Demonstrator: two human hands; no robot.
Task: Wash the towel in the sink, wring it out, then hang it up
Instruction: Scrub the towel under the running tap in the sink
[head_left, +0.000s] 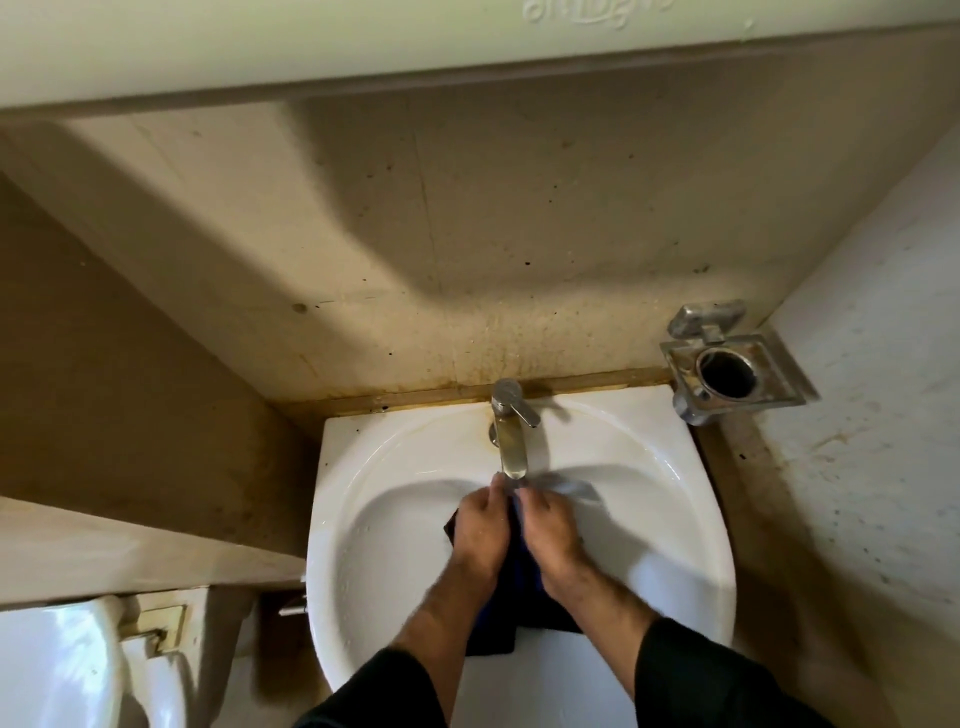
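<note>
Gripping dark cloth towel (519, 587): hands (514, 530).

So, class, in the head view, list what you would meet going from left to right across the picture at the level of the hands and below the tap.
Toilet cistern → sink left rim → left hand → dark blue towel → right hand → sink right rim. Both hands grip the towel.
</note>
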